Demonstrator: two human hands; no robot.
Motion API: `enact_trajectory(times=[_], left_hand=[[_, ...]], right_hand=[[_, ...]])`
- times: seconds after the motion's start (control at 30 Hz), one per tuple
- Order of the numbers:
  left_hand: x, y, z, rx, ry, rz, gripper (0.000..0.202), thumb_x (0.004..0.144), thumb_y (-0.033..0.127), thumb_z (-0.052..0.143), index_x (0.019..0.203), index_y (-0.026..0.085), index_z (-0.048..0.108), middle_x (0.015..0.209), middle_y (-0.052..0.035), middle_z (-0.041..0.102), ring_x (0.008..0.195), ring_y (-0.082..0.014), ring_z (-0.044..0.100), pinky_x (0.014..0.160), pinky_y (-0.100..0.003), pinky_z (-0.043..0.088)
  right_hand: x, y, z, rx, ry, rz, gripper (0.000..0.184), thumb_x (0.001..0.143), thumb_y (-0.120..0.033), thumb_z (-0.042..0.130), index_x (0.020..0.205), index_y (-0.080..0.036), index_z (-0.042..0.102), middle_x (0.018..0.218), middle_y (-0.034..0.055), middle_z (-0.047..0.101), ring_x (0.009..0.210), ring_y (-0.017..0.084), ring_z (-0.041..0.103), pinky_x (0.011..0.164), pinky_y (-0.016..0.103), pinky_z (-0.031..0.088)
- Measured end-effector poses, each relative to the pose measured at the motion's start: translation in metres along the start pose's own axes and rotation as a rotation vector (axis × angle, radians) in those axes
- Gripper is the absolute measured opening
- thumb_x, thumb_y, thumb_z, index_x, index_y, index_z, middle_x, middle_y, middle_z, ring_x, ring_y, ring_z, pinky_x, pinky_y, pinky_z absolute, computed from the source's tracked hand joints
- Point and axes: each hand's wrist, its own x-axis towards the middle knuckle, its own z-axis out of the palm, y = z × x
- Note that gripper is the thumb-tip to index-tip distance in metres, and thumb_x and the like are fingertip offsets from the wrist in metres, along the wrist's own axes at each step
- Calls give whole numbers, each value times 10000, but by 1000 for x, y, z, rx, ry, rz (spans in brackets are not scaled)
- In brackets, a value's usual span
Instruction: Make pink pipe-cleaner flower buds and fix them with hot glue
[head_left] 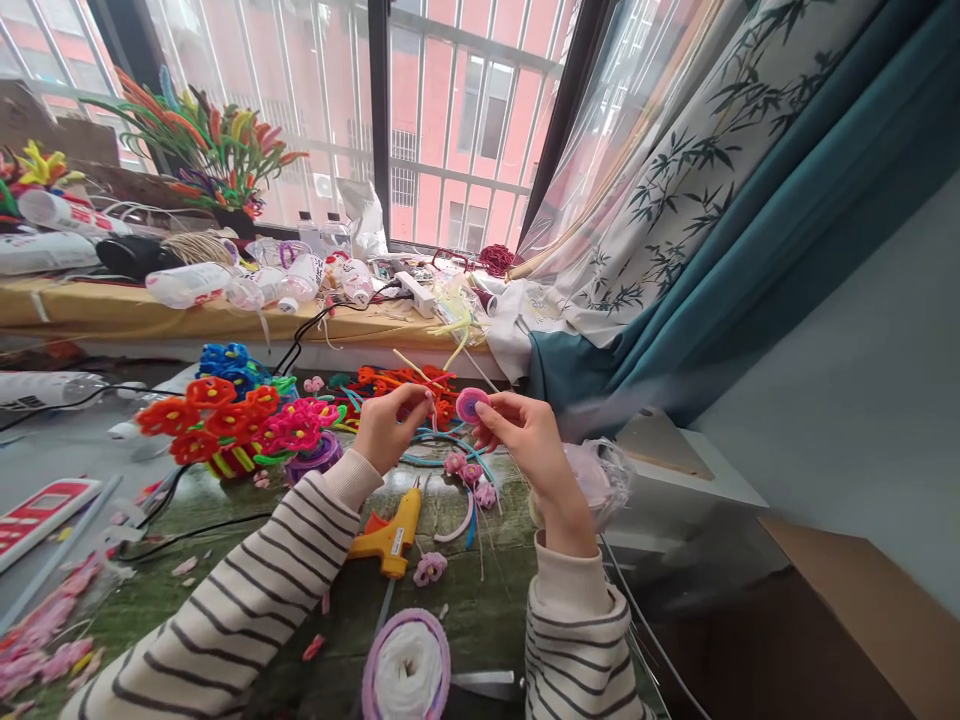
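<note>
My right hand point(529, 440) pinches a small pink coiled pipe-cleaner disc point(471, 404) at its fingertips. My left hand point(390, 427) faces it, with the fingers closed on a thin pink strand point(432, 412) close to the disc. Below my hands, a yellow-and-orange hot glue gun point(394, 530) lies on the green work mat point(480, 620). Small pink pipe-cleaner blossoms point(469, 473) and curved teal stems point(442, 460) lie just beneath my wrists. A bunch of red pipe-cleaner flowers point(214, 420) stands left of my left hand.
A roll of white fluff with a pink rim point(409, 665) sits at the near edge, beside a metal blade point(484, 684). Bottles, a white power strip point(416, 293) and cables crowd the windowsill behind. A teal curtain point(675, 280) hangs right.
</note>
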Motion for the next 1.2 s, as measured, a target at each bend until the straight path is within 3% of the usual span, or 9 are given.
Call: enact_trajectory(times=[0.1, 0.33, 0.4, 0.5, 0.73, 1.2], left_hand=[[0, 2, -7, -81, 56, -47, 267, 883, 407, 520, 905, 152, 598, 784, -61, 721, 689, -161, 667, 635, -248, 523], [-22, 32, -41, -180, 30, -65, 191, 871, 373, 549, 844, 184, 551, 762, -27, 694, 686, -160, 647, 627, -258, 512], [-30, 43, -49, -115, 14, -29, 172, 857, 357, 594, 830, 189, 567, 655, 10, 674, 610, -143, 625, 598, -242, 478], [-36, 53, -56, 37, 60, 63, 190, 844, 374, 637, 799, 190, 640, 641, 21, 677, 556, -118, 580, 566, -230, 433], [-36, 52, -54, 129, 88, 144, 171, 855, 319, 620, 787, 185, 701, 634, 11, 684, 518, -110, 552, 534, -226, 415], [-38, 52, -54, 82, 105, 156, 161, 844, 292, 619, 779, 187, 722, 705, -19, 731, 589, -135, 613, 555, -233, 446]], right_hand=[[1, 1, -1, 20, 32, 14, 353, 739, -492, 748, 799, -147, 699, 588, 33, 683, 491, 159, 616, 470, 261, 483], [-5, -9, 7, 52, -110, 57, 345, 720, -495, 762, 773, -157, 712, 611, 18, 672, 504, 138, 601, 474, 249, 490], [-6, -11, 10, 30, -143, 49, 347, 726, -501, 760, 772, -160, 713, 610, 14, 667, 508, 134, 596, 480, 248, 490], [-7, -11, 13, 21, -181, 47, 359, 734, -511, 754, 786, -158, 716, 617, 13, 670, 507, 128, 593, 488, 246, 484], [-8, -11, 21, 36, -211, 43, 343, 746, -487, 756, 804, -150, 727, 650, 20, 676, 521, 128, 602, 495, 247, 487], [-9, -14, 27, 30, -214, 42, 376, 739, -521, 750, 814, -154, 729, 595, 21, 675, 492, 135, 597, 489, 254, 485]])
